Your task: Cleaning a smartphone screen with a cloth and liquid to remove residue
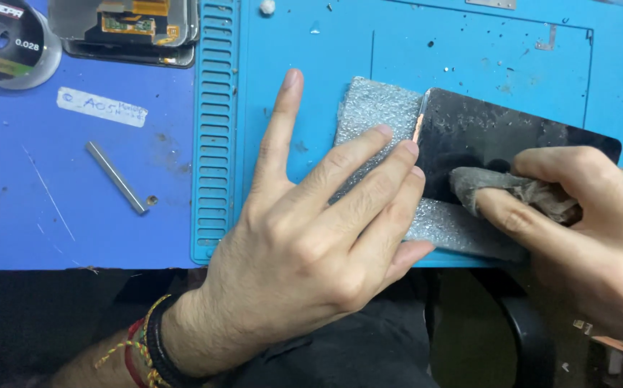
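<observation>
At far left on the blue surface [10, 230], a round spool [6, 39] of fine wire, a white paper label [101, 107] below it, then a short grey metal rod [116, 177] lying slantwise, well apart from both hands. Above, at the top edge, a stack of screen assemblies [126, 29] with orange flex cable showing. Further right, a lighter blue silicone work mat [469, 50] with a slotted strip down its left side. On the mat, the left hand [311, 230], open and flat, grasping nothing, index finger spread out alone onto bare mat, the other fingertips pressing down where the grey foam sheet [376, 108] meets the near end of a dark glass panel [498, 136]. Panel resting on the foam, long axis running left to right and dipping slightly toward the right, thin orange strip along its left short edge, just beside the left fingertips. Directly right of the left hand, and so under the right hand [591, 230] more than the left. Right hand partly curled, fingers pinching a crumpled grey cloth [512, 190] and pressing it onto the panel's near long edge. At the far right border, dark tools with a red part, too cropped to identify.
</observation>
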